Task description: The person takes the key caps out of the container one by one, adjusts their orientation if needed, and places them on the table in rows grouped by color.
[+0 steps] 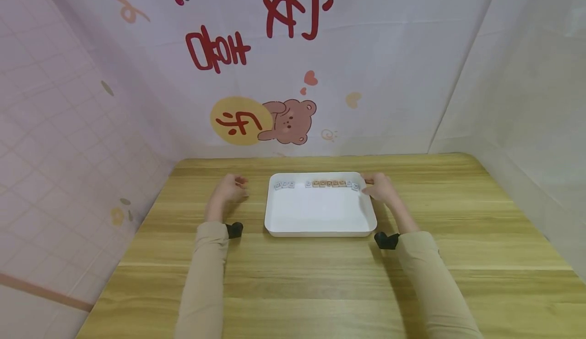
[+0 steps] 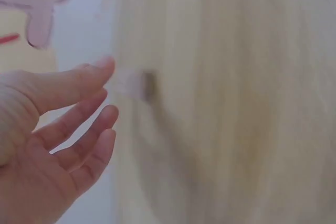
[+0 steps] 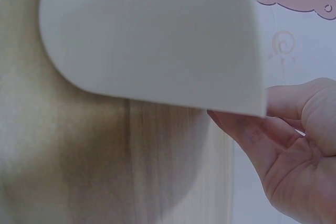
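Observation:
A shallow white tray (image 1: 320,212) sits on the wooden table, with small square keycap-like pieces in a row near its far side. Some white pieces (image 1: 285,185) lie at the left, and beyond a gap come orange ones (image 1: 328,183) flanked by white. My right hand (image 1: 379,187) grips the tray's right edge near the far corner; the right wrist view shows thumb and fingers around the tray wall (image 3: 157,40). Left of the tray, apart from it, my left hand (image 1: 231,189) hovers with loosely bent fingers. Past its thumb tip is a blurred pale shape (image 2: 137,83) I cannot identify.
The wooden table (image 1: 302,283) extends on all sides of the tray. Behind it hangs a white cloth (image 1: 389,64) printed with red characters and a bear (image 1: 293,121). More pale cloth (image 1: 68,125) borders the left side.

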Available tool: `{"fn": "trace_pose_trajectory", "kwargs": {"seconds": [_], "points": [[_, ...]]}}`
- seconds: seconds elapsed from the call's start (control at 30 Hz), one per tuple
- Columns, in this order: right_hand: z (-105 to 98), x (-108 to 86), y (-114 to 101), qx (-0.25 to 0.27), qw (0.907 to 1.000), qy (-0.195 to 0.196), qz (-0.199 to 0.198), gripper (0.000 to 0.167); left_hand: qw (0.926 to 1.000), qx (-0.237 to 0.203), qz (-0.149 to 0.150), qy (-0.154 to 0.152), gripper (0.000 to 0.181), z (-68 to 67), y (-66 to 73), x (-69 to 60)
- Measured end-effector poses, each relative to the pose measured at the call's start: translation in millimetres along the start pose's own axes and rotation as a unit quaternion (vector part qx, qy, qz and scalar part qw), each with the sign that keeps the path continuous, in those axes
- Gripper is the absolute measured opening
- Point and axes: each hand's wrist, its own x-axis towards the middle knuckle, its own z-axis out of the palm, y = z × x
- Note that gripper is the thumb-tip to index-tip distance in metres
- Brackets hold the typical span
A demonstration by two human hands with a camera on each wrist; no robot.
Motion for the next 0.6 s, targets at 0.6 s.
{"fn": "trace_pose_trajectory", "kwargs": {"seconds": [0.6], "points": [[-1.6,0.3,-1.7,-0.011,0.9999,-0.003,0.006,0.051,0.9859,0.022,0.125,-0.109,0.03,89.0,125.3,47.7]]}}
